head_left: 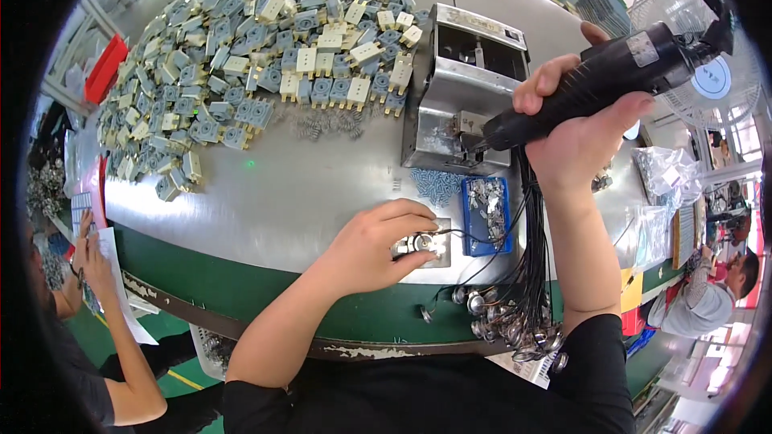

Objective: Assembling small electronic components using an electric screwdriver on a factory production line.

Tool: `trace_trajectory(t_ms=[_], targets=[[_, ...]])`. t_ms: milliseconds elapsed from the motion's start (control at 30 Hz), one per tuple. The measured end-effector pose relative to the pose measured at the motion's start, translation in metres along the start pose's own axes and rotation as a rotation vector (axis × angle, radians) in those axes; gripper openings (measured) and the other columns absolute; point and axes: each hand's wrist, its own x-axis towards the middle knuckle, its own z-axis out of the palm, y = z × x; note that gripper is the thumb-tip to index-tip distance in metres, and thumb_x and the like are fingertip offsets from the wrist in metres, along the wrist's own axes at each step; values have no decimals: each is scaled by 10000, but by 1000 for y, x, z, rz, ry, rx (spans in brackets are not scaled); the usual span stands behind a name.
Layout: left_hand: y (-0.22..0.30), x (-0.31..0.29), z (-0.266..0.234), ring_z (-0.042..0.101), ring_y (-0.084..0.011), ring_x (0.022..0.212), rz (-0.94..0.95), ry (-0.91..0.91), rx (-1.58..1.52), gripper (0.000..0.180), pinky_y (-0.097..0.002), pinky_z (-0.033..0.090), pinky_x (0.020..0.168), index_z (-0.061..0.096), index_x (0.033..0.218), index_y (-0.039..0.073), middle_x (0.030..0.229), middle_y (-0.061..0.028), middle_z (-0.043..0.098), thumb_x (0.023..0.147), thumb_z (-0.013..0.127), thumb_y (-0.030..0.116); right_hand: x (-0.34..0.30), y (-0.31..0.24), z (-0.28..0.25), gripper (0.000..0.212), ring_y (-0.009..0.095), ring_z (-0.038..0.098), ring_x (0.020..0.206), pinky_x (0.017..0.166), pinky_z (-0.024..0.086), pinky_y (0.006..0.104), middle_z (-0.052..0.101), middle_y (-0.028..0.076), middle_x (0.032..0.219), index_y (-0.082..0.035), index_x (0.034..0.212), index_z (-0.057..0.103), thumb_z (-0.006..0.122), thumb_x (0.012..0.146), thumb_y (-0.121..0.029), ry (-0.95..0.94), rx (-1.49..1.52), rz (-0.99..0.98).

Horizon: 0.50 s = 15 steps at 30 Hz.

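Note:
My left hand (366,243) closes its thumb and fingers round a small round metal part (421,243), pressed down on a metal plate (445,253) near the table's front edge. A black wire runs from this part to the right. My right hand (575,149) is wrapped round a black electric screwdriver (603,80), raised and tilted. Its nose points down-left at the metal screw feeder (450,84), and the tip meets the feeder's front. Just in front lie loose blue-grey screws (438,186) and a blue tray (465,225) with small metal pieces.
A big heap of grey and cream plastic blocks (314,24) covers the back left, with small springs (330,123) before it. Black wires with round metal ends (482,305) hang over the front edge. A co-worker's hand (98,269) holds paper at left; another person (708,297) sits at right.

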Motion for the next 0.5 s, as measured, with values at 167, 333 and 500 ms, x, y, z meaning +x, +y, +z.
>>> trace_trajectory(t_ms=[167,333,500], targets=[[-2,0,-1,734,-304,1067,-3,-17,5,321,-398,596,909,762,1082,31,1185,-115,739,788,880,83,0,6,0,1106,211,518,597,610,463,390,548,81,753,-47,1468,415,425,842,-958,-36,16,-1],[-2,-1,-3,734,-305,1067,-15,-21,-1,324,-395,594,913,762,1082,31,1195,-111,736,786,882,85,0,8,2,1090,219,521,579,597,464,389,549,88,738,-38,1434,440,415,845,-954,-32,-18,-6],[-2,0,-3,734,-308,1075,-26,-29,-6,323,-397,594,924,761,1082,34,1205,-113,734,788,882,89,2,11,-1,1089,213,566,584,589,486,357,570,101,735,11,1388,448,383,870,-945,-25,25,-10]])
